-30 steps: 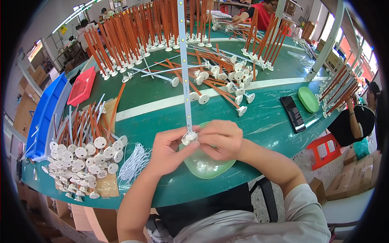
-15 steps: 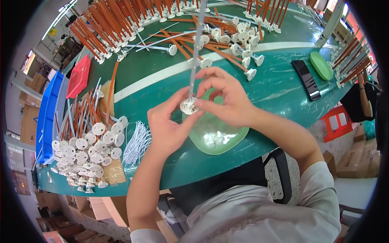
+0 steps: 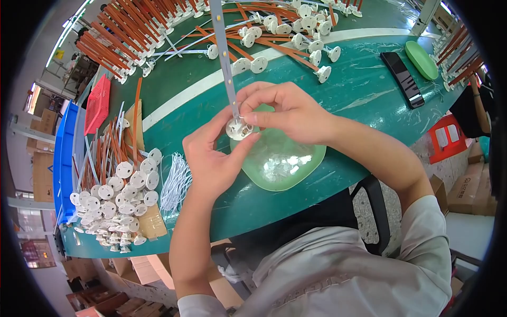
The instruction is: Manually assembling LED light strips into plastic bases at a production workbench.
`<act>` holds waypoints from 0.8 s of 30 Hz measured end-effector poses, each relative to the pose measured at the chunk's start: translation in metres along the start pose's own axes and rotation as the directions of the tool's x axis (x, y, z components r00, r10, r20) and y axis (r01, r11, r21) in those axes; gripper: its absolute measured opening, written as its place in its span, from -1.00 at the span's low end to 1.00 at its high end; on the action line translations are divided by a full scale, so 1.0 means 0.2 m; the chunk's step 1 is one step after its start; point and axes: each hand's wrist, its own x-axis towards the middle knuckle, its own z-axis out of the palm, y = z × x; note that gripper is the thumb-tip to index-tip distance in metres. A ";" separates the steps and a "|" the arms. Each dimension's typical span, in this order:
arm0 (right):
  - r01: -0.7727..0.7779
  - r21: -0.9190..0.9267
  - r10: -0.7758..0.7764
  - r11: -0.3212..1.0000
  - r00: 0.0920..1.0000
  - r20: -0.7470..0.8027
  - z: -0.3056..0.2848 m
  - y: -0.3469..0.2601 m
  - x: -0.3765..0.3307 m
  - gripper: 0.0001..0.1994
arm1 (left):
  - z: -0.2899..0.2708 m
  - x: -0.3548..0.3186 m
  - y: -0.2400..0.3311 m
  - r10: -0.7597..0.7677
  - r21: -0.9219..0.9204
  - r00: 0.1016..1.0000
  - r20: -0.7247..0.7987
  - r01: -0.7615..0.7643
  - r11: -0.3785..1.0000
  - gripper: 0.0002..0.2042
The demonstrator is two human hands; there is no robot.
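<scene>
An upright LED light strip (image 3: 224,58), pale with small yellow dots, stands in a round white base (image 3: 236,131). My left hand (image 3: 211,161) is closed around that base, thumb in front and fingers behind. Bent over it from the right, my right hand (image 3: 296,113) pinches with thumb and forefinger at the strip's foot, where a bit of thin wire shows. What exactly lies between those fingertips is hidden. Beneath both hands sits a translucent green tray (image 3: 280,177) with small shiny pieces in it.
To the left lie a heap of white-based strips (image 3: 113,198), a bundle of white wires (image 3: 177,182), a red basket (image 3: 97,105) and a blue bin (image 3: 64,158). More brown strips (image 3: 127,31) stand at the back. On the right are a phone (image 3: 402,79) and a green dish (image 3: 421,59).
Both hands and the strip have shifted a little left and up in the picture, and the whole view has moved slightly. My right fingers have drawn closer together at the base.
</scene>
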 end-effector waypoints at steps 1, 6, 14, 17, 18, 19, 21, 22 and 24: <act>-0.051 0.037 0.050 0.998 0.999 0.010 0.00 -0.01 0.00 -0.87 | 0.00 0.00 0.00 -0.021 -0.014 1.000 -0.002 0.021 1.000 -0.52; 0.078 -0.232 -0.112 0.970 0.984 -0.136 0.03 0.00 -0.01 -0.89 | 0.01 0.00 0.00 -0.017 -0.042 1.000 -0.008 0.016 0.999 -0.54; 0.451 -0.793 -0.650 0.410 0.754 0.093 -0.02 -0.02 -0.01 -0.76 | 0.01 0.00 0.02 -0.073 -0.053 0.997 -0.032 0.071 0.996 -0.58; 0.454 -0.855 -0.689 0.250 0.704 0.172 -0.02 -0.03 -0.01 -0.74 | 0.01 0.00 0.01 -0.062 0.032 0.998 -0.025 0.063 0.998 -0.58; 0.452 -0.865 -0.684 0.220 0.704 0.194 -0.02 -0.03 -0.01 -0.73 | 0.01 0.00 0.01 -0.067 0.019 0.997 -0.036 0.067 0.998 -0.57; 0.451 -0.872 -0.679 0.187 0.701 0.217 -0.02 -0.04 -0.01 -0.73 | 0.01 0.00 0.02 -0.070 0.007 0.996 -0.048 0.070 0.998 -0.56; 0.460 -0.869 -0.688 0.182 0.691 0.221 -0.02 -0.04 -0.01 -0.74 | 0.01 0.00 0.01 -0.065 0.027 0.997 -0.039 0.066 0.997 -0.56; 0.467 -0.866 -0.692 0.179 0.685 0.227 -0.03 -0.04 -0.01 -0.74 | 0.01 0.00 0.01 -0.064 0.043 0.998 -0.031 0.065 0.997 -0.56; 0.473 -0.869 -0.710 0.146 0.662 0.241 -0.01 -0.02 0.00 -0.75 | 0.02 0.00 0.01 -0.049 0.047 0.998 -0.034 0.051 0.998 -0.57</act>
